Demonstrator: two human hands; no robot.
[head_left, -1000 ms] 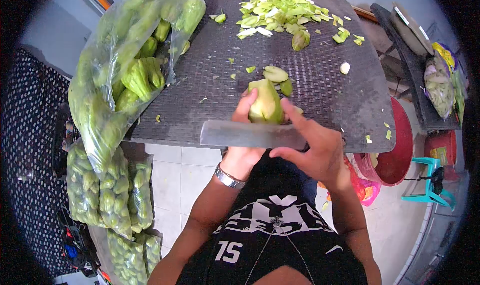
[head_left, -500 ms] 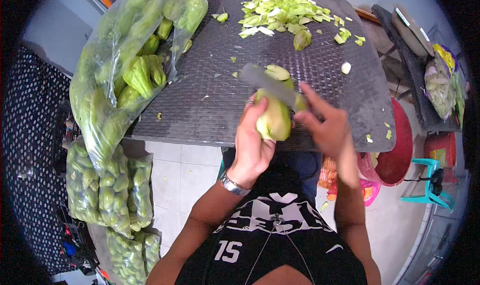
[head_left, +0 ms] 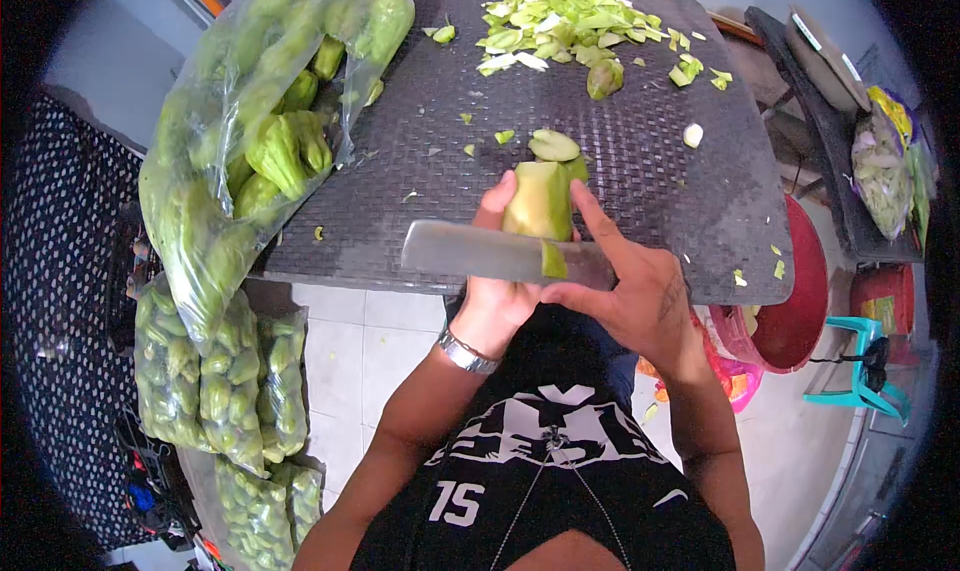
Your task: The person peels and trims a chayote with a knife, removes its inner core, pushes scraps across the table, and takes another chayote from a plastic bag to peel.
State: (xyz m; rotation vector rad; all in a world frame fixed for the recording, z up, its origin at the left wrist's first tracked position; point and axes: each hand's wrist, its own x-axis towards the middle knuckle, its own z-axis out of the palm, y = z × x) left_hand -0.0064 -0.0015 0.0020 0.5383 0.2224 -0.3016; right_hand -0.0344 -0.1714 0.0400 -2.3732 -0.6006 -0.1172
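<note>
The left hand [head_left: 500, 296] grips a partly peeled green squash [head_left: 535, 201] above the worktop's [head_left: 400, 221] near edge, apparently steadying it beside the broad knife [head_left: 460, 251] held crosswise by the fingers of the right hand [head_left: 640, 291].

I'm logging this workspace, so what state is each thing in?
Squash: partly peeled, green skin left on one side
Knife: unsheathed, a green piece on its blade
Left hand: holding the squash
Right hand: gripping the knife
Large bag: open, green squashes showing
Smaller bags: filled; closure unclear
Scraps: loosely heaped
Tub: uncovered
</note>
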